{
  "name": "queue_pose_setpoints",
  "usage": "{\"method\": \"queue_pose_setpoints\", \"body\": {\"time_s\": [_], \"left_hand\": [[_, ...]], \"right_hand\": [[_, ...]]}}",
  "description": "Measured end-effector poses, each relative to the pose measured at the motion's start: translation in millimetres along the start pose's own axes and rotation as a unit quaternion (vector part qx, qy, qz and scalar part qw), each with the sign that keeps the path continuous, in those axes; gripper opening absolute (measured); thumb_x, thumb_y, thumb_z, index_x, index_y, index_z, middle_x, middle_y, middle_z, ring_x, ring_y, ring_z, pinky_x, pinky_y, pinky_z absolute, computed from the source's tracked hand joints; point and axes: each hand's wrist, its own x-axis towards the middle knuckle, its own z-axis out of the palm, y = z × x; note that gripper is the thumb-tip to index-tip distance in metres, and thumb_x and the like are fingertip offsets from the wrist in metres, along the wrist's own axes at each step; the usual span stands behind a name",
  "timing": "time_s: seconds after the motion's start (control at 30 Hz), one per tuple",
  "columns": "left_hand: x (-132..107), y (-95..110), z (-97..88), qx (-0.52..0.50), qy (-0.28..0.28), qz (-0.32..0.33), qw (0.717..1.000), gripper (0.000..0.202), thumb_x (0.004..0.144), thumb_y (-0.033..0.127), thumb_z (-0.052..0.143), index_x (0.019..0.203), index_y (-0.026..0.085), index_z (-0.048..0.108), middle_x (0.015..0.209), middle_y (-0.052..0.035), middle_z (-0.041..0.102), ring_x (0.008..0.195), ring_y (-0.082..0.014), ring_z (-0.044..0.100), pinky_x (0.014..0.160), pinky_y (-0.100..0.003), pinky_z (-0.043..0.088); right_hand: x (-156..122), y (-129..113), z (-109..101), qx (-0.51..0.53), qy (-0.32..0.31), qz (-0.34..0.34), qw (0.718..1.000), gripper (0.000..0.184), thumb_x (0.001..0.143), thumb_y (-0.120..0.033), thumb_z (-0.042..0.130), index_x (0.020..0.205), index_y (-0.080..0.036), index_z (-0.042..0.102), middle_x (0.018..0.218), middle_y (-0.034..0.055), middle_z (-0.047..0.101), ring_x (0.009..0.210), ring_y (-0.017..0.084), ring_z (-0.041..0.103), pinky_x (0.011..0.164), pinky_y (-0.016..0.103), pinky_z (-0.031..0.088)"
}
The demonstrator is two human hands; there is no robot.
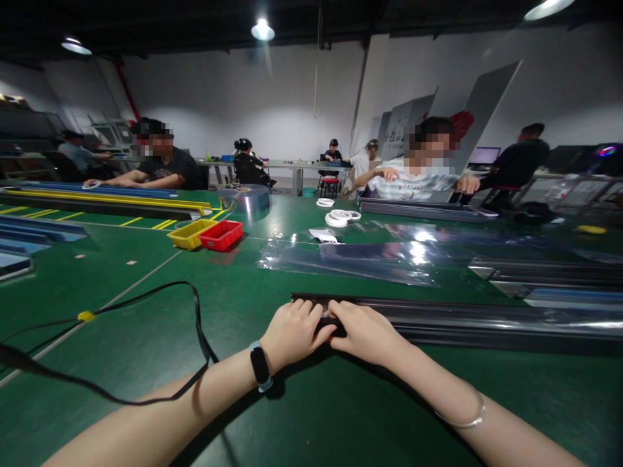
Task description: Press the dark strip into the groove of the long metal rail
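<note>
A long black profile strip (487, 327) with a glossy channelled face lies across the green table, its left end under my hands. My left hand (296, 332) wraps over that end, fingers on the far side and thumb on the near side. Close beside it, my right hand (363, 329) grips the same profile, with its fingertips near the left thumb. Whatever lies between the fingertips is too small and hidden to make out. A smart band sits on my left wrist and a silver bangle on my right forearm.
Clear plastic film (350, 263) lies beyond the profile, with white tape rolls (338, 217) behind it. A yellow bin (192, 233) and a red bin (221, 235) stand left of centre. A black cable (197, 311) loops across my left forearm. Two co-workers sit across the table (160, 350).
</note>
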Motion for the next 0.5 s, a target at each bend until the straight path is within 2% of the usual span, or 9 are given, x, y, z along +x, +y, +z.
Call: {"method": "queue_pose_setpoints", "body": {"time_s": [0.5], "left_hand": [[0.8,-1.0,-2.5,-0.004,-0.022,0.011,1.0,0.034,0.086,0.044,0.028,0.086,0.018,0.05,0.075,-0.005,0.058,0.071,-0.019,0.054,0.062,-0.032,0.042]], "right_hand": [[1.1,-1.1,-4.6,0.054,-0.004,0.001,0.999,0.027,0.072,-0.036,0.048,0.095,-0.024,0.041,0.088,0.0006,0.056,0.079,0.016,0.054,0.064,0.024,0.034]]}}
